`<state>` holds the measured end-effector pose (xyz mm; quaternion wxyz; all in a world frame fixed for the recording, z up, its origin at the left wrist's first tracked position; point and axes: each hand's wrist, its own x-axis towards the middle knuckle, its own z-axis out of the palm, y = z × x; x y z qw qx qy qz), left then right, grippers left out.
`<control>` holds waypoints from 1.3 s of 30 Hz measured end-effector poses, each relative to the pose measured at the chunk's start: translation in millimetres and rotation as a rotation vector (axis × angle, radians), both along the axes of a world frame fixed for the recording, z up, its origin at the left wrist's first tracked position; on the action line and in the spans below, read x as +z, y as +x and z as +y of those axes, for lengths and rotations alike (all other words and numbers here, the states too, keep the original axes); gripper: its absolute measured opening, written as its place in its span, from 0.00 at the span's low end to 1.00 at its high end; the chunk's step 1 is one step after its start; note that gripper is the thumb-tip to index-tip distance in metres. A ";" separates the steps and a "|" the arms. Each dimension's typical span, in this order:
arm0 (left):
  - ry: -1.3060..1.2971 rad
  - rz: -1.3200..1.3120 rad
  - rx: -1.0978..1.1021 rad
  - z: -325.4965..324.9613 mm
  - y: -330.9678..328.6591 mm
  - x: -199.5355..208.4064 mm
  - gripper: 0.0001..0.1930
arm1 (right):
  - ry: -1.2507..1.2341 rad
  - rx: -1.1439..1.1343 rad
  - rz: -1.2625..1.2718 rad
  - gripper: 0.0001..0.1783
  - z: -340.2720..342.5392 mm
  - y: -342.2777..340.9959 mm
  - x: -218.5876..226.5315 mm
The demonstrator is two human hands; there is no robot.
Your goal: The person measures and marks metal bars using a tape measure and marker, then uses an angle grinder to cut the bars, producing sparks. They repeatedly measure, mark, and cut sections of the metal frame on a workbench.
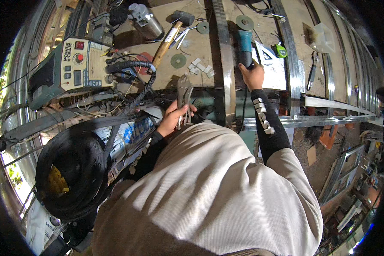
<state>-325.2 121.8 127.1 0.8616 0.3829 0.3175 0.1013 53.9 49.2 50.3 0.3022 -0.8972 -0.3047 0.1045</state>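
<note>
My left hand point(173, 117) is closed around the handles of worn metal pliers point(183, 89), their jaws pointing away from me at the bench's near edge. Farther right, my right hand point(253, 77) wraps round the dark rear end of a teal and black angle grinder point(245, 42). The grinder lies on the bench with its disc point(245, 22) at the far end. A metal tube point(226, 64) runs between my two hands. Small pale pieces point(200, 68) and a round green disc point(178, 60) lie beyond the pliers.
A welding machine point(82, 64) with thick cables stands at left. A wooden-handled hammer point(167, 46) and a metal canister point(145, 21) lie farther back. Right of the grinder are a green tape measure point(280, 50), another metal tube point(292, 72) and a wrench point(312, 73). Black coiled cable point(72, 170) hangs near-left.
</note>
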 end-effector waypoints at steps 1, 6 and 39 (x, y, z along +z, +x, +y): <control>0.028 0.030 -0.026 1.5 1.0 -0.1 0.13 | 0.001 0.017 -0.059 0.34 -1.9 -3.9 4.0; 0.088 0.032 0.001 4.7 18.0 2.0 0.12 | 0.040 0.021 -0.374 0.34 -7.6 -46.9 49.7; -0.344 0.048 0.168 -0.8 20.3 -19.4 0.15 | 0.073 0.142 1.583 0.13 18.1 -193.5 67.7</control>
